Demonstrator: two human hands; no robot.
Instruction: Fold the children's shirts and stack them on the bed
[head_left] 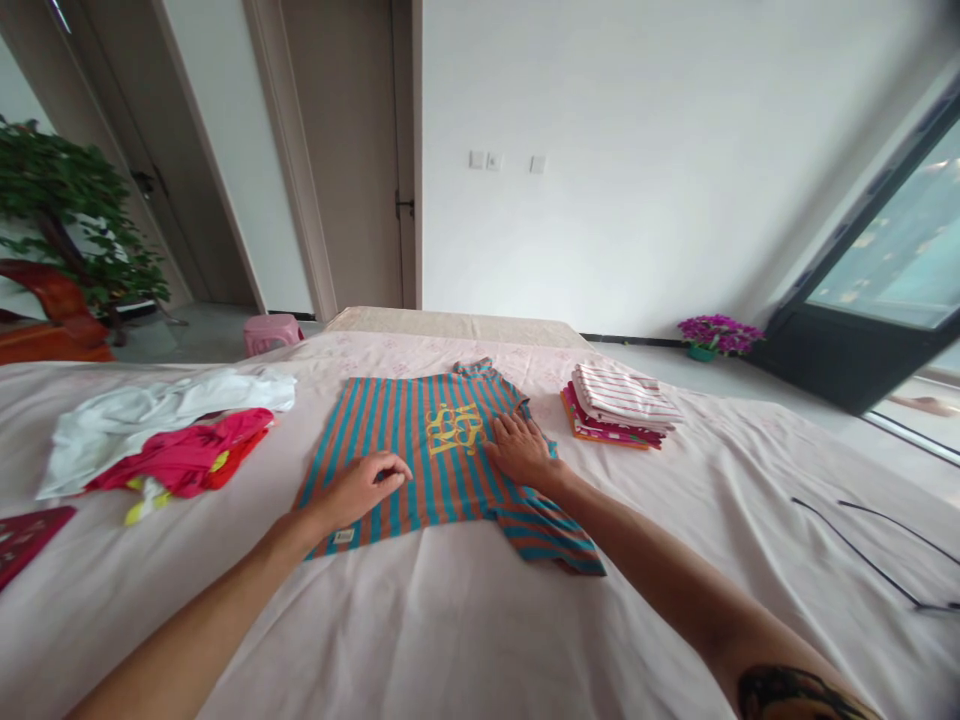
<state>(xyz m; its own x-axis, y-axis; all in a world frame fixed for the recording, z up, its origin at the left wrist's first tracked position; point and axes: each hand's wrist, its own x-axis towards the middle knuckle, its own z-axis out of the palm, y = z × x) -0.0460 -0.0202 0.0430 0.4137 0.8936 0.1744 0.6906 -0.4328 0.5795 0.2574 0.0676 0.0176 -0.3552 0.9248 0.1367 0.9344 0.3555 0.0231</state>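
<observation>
A T-shirt with teal and brown stripes [409, 412] lies spread on the bed, its collar to the right. Yellow lettering marks its chest, and a small white label shows near the hem. My right hand [517, 448] lies flat on the shirt beside the lettering, fingers stretched toward the shoulder. Over the lower part of the shirt, my left hand [366, 485] is loosely curled, thumb close to the fingers, with no cloth visible in it. One sleeve [551, 535] extends toward me, partly beneath my right forearm.
A folded clothes stack [619, 402] sits right of the shirt; crumpled white clothing [169, 405] and red clothing [191, 450] lie left. Black thin-armed glasses [862, 550] rest at right, a dark red item [30, 540] at left. Beyond the bed [420, 620] stands a pink stool [271, 333].
</observation>
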